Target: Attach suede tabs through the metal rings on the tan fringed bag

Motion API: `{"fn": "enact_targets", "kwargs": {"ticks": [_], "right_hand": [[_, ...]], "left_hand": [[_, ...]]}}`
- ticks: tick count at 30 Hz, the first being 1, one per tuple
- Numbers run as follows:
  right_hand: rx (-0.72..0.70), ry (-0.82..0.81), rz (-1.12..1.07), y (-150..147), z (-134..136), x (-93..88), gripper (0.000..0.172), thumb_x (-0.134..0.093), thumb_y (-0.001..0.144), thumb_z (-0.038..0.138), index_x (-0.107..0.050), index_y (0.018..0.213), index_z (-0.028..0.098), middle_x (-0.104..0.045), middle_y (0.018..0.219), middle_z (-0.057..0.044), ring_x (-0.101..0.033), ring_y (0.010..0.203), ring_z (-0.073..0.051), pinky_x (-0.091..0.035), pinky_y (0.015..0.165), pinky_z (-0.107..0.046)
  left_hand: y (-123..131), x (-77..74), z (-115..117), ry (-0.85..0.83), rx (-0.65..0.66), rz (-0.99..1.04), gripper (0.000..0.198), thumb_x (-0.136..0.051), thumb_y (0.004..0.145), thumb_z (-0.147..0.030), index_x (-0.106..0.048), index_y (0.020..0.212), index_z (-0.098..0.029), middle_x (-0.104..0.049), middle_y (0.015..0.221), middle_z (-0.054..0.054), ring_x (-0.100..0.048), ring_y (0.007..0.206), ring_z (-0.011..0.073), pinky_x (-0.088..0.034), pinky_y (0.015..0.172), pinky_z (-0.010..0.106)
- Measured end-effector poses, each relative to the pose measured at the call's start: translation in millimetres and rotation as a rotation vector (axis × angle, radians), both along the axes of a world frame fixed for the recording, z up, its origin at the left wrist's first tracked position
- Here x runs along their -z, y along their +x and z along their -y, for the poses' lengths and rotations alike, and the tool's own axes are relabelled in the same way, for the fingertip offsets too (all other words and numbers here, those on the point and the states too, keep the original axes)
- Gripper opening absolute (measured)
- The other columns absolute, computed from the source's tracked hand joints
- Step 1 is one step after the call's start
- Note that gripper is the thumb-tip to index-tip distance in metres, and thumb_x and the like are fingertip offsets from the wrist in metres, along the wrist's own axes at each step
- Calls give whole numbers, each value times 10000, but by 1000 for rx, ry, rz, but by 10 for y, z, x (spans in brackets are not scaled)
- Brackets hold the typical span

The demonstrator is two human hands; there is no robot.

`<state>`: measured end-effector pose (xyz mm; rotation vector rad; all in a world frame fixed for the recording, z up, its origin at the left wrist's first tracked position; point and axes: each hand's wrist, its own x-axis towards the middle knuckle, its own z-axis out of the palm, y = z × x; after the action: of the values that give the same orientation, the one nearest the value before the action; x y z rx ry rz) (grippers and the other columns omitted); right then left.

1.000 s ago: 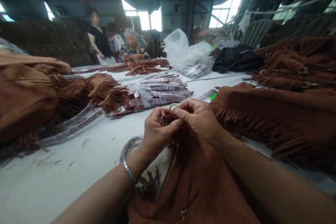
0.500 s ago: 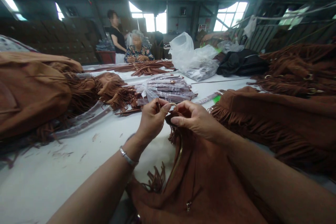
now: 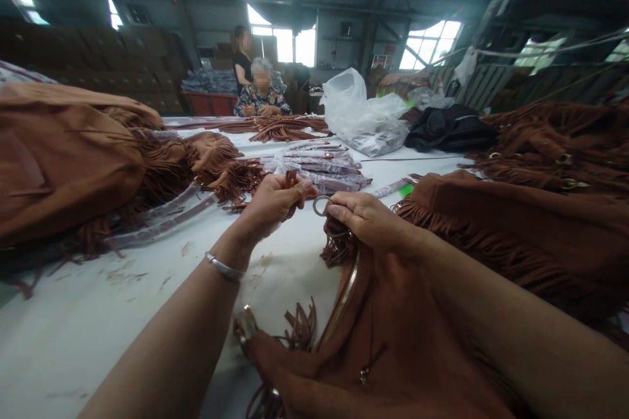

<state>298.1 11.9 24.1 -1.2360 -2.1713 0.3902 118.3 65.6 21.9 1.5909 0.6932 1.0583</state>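
Note:
My left hand, with a silver bangle on the wrist, is closed on a small brown leather strap piece. Just right of it, my right hand pinches a gold ring at the top end of a brown suede bag. The ring stands clear of my left fingers. Below my right hand, the bag hangs with its gold zipper curving down and a fringe tassel beside it on the white table.
Brown fringed bags lie at the left and right. Ahead are plastic-wrapped straps, loose brown straps, a clear plastic bag and a black bag. Two people are across the table.
My hands have come apart; the left moved left and slightly up with the strap piece. The ring now shows fully beside my right fingers. A standing person across the table shifted right.

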Motion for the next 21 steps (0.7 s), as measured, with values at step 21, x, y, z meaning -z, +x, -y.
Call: {"fn": "enact_targets", "kwargs": {"ticks": [21], "right_hand": [[182,-9,82,7,109,43,193,-509,826,345,-597,788,177,-597,728,-1,-522,655,-110,-336,582,-207]], "left_hand": [[280,183,166,-35,105,-103,347,-695,656,-414,-539,569,-116,-390,394,-56,-302,321,32,-177,317,170]]}}
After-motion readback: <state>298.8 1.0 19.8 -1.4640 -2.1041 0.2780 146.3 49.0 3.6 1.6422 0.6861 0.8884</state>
